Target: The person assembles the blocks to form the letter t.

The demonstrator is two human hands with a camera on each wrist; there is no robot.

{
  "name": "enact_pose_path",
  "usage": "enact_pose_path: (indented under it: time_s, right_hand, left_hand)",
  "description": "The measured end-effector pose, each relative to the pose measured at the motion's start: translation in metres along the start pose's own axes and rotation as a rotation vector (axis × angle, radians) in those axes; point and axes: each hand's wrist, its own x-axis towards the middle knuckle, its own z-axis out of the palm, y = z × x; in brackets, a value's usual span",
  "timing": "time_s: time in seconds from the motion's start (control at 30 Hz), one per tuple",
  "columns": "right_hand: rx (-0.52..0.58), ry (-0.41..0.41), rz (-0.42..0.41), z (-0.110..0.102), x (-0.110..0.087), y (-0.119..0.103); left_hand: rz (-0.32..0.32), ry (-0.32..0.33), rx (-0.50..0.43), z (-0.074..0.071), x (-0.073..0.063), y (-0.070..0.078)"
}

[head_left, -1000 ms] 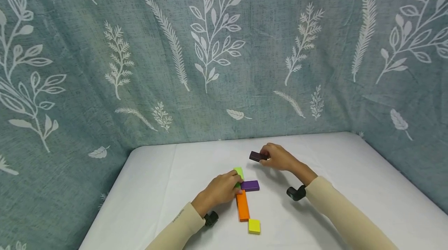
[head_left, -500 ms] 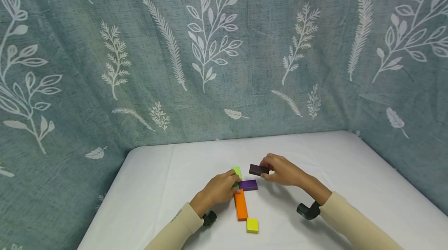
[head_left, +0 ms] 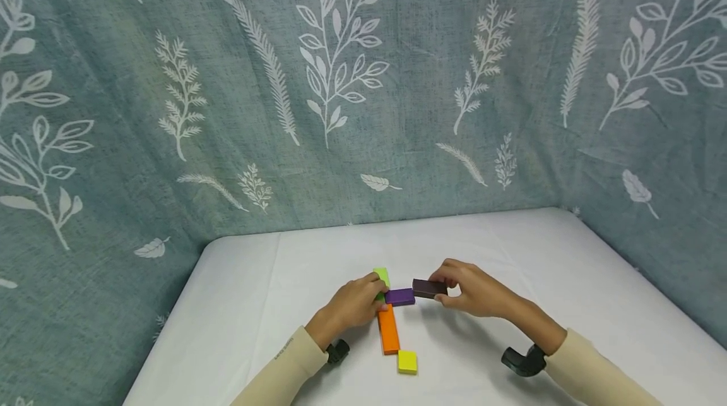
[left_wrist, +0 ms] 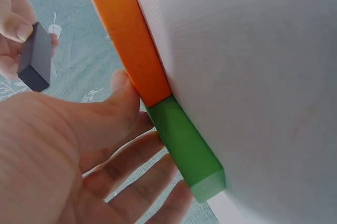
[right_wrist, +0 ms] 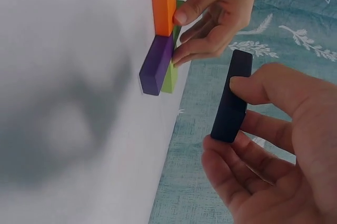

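My left hand [head_left: 353, 300] rests over a green block [left_wrist: 181, 145]. Its thumb touches the end of an orange block [head_left: 389, 329], while the fingers lie spread along the green one in the left wrist view. A light green block [head_left: 382, 276] shows beyond the fingertips. Beside the green blocks lies a purple block [head_left: 400, 297], pointing right. Between thumb and fingers, my right hand [head_left: 474, 289] pinches a dark brown block [head_left: 427, 288], which appears black in the right wrist view. The dark block is tilted and off the table, close to the purple block's right end.
A yellow square block [head_left: 407, 362] lies at the near end of the orange block. White cloth covers the table [head_left: 272, 305], and a blue-green leaf-patterned curtain [head_left: 420, 109] stands behind and along the sides.
My right hand has brought the dark brown block nearer to me, close to the purple block's right end. My left hand stays over the green block.
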Motion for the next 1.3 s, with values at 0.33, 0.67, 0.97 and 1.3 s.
enact_pose_path:
  time_s: [0.33, 0.67, 0.97, 1.3]
  right_hand:
    - [0.058, -0.031, 0.03, 0.004, -0.025, -0.011]
    - [0.091, -0.009, -0.054, 0.013, -0.041, -0.012]
    - [0.116, -0.015, -0.095, 0.028, -0.05, -0.008]
    - [0.145, -0.137, -0.058, 0.033, -0.056, -0.011]
  left_hand:
    - [0.005, -0.005, -0.007, -0.001, -0.001, 0.0]
    - [-0.003, -0.01, -0.002, -0.002, 0.001, -0.001]
    - [-0.007, -0.013, -0.005, 0.001, -0.001, -0.002]
    - [-0.003, -0.008, -0.01, 0.001, -0.001, -0.001]
